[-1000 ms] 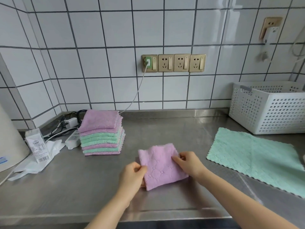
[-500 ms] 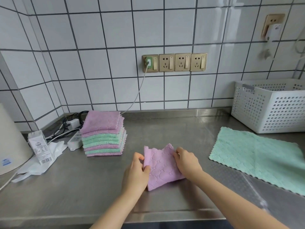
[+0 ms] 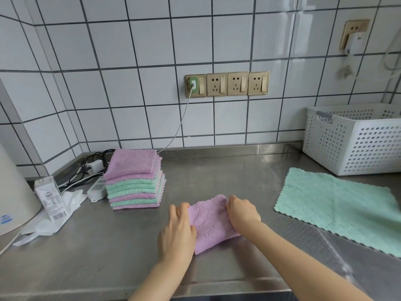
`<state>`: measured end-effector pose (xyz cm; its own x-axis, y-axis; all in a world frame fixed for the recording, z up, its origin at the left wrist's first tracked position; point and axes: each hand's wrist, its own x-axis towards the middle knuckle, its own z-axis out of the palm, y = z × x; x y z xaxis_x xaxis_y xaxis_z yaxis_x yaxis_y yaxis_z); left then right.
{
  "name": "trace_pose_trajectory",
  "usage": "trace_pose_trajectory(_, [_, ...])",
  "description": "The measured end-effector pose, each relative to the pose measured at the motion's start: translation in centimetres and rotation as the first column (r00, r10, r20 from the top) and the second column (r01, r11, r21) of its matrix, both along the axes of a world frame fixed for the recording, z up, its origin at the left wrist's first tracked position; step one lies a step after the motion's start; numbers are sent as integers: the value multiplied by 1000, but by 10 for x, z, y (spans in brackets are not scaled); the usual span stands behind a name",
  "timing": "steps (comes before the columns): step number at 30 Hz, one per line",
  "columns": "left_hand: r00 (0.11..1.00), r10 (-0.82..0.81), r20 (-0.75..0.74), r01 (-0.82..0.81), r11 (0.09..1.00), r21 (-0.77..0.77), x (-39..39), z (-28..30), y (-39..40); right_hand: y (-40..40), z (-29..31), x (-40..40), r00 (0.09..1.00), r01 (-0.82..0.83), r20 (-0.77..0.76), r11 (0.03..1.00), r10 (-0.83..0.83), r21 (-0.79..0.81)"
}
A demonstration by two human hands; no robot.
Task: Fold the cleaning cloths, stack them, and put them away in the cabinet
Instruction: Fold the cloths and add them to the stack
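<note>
Pinching folded pink cloth [image 3: 213,224] on the steel counter [image 3: 108,246], we've got left hand [image 3: 176,233] and right hand [image 3: 243,211] fingers curled tight on opposite edges.

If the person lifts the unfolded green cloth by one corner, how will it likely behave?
The green cloth lies fully flat on the steel counter, so it is probably floppy and would drape. It looks thin and fleecy, likely light. Its textured pile suggests an easy grip.

Pink cloth [image 3: 213,222] now narrower, both hands closer together than before.
</note>
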<state>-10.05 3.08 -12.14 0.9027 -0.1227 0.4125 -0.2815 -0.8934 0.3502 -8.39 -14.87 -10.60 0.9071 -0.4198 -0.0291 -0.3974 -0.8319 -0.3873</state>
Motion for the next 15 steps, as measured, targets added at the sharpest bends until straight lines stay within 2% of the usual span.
trace_pose_trajectory(2, [972, -177, 153, 176, 984, 20, 3, -5, 0, 0, 1, 0, 1000, 0, -3, 1000, 0, 7])
trace_pose_trajectory(3, [935, -307, 175, 306, 951, 36, 6, -9, 1, 1, 2, -1, 1000, -8, 1, 1000, 8, 7])
trace_pose_trajectory(5, [873, -480, 91, 475, 877, 72, 10, -16, 4, 1, 3, -4, 998, -46, 30, 999, 46, 7])
trace_pose_trajectory(7, [876, -479, -65, 483, 870, 98, 9, -18, 8, 2, 3, -10, 992, -88, 89, 996, 85, 28])
trace_pose_trajectory(9, [903, -385, -189, 412, 902, 131, 9, -20, 9, 3, 3, -17, 983, -109, 153, 992, 99, 59])
trace_pose_trajectory(12, [919, -316, -235, 357, 921, 154, 6, -21, 7, 4, 4, -24, 977, -87, 203, 992, 66, 96])
trace_pose_trajectory(15, [928, -284, -241, 326, 932, 159, 4, -22, 9, 6, 5, -21, 989, -48, 146, 996, 36, 80])
